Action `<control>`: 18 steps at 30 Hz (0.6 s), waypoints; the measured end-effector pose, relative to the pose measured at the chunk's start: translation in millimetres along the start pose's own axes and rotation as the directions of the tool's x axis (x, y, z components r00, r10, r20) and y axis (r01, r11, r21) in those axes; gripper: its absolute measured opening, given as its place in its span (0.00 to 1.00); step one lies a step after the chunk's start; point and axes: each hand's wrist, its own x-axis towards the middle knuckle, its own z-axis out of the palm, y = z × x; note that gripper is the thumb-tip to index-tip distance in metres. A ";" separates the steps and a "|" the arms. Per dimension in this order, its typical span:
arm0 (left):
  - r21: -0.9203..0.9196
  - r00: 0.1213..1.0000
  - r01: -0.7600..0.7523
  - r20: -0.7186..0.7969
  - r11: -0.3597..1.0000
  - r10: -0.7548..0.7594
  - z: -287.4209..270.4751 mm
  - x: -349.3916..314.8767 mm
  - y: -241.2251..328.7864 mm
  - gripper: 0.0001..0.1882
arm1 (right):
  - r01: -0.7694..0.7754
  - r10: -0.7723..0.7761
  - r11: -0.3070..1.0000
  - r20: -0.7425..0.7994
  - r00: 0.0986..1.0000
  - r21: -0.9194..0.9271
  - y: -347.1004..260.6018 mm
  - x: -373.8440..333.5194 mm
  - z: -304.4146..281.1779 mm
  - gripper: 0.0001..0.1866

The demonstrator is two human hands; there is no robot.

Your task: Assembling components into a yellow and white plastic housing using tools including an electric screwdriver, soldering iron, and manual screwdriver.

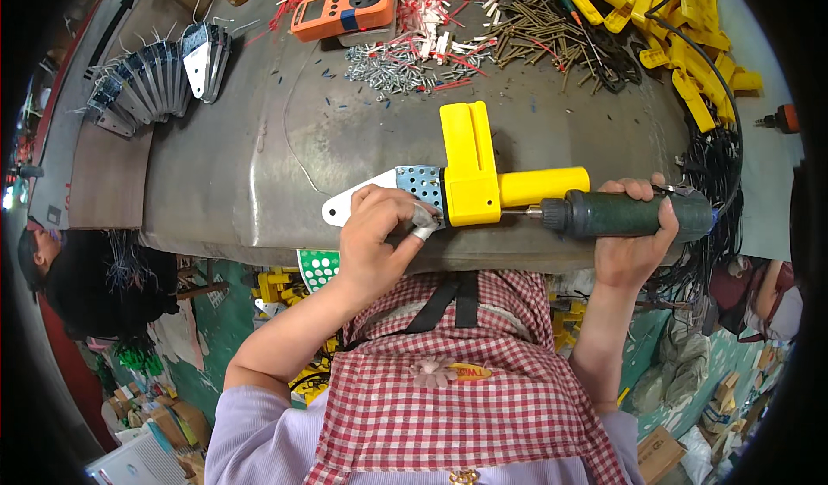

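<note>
A pipe welder lies near the bench's front edge, with a white pointed plate [343,207], a perforated metal guard [420,179] and a yellow plastic handle [470,179]. My left hand [379,235] is closed on the guard, pinching close to the seam with the yellow part. Grey-white tape wraps one of its fingers, and whatever is between the fingertips is hidden. In my right hand [634,235] is a dark green electric screwdriver [625,214], held level. Its thin bit points left and reaches the lower edge of the yellow handle.
Behind lie piles of silver screws [388,69], long brass-coloured screws [539,32] and red-and-white wires [427,15]. An orange multimeter [341,12] sits there too. Finished metal plates [164,80] stand at far left, yellow plastic parts [681,19] at far right. A black cable [737,123] hangs right.
</note>
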 end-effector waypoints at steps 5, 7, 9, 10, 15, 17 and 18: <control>-0.002 0.999 -0.023 -0.036 1.000 0.023 0.6 3.9 -6.9 0.15 | 0.001 -0.007 0.997 -0.078 0.997 -0.072 0.6 -1.7 7.7 0.16; 0.072 0.999 -0.046 0.013 0.996 0.046 -3.2 8.3 -5.9 0.17 | -0.010 0.006 0.998 -0.073 0.997 -0.059 1.3 0.0 5.5 0.16; 0.111 0.998 -0.055 0.047 0.992 0.050 -4.9 12.9 -3.4 0.17 | -0.029 0.026 0.998 -0.069 0.997 -0.046 2.2 0.8 6.6 0.16; 0.113 0.999 -0.043 0.035 0.993 0.039 -5.1 12.1 -4.2 0.17 | -0.015 0.010 0.998 -0.069 0.998 -0.063 2.8 1.0 8.5 0.17; 0.137 0.995 -0.073 0.073 0.988 0.063 -3.7 4.4 -10.1 0.17 | -0.017 0.011 0.995 -0.060 0.998 -0.099 2.7 1.2 7.0 0.19; 0.145 0.995 -0.089 0.059 0.985 0.082 -1.4 2.7 -9.2 0.17 | -0.026 0.021 0.995 -0.056 0.998 -0.101 2.5 0.7 7.1 0.19; 0.142 0.995 -0.089 0.050 0.986 0.083 -2.0 4.9 -7.7 0.17 | -0.022 0.017 0.996 -0.053 0.998 -0.092 3.0 0.9 7.8 0.19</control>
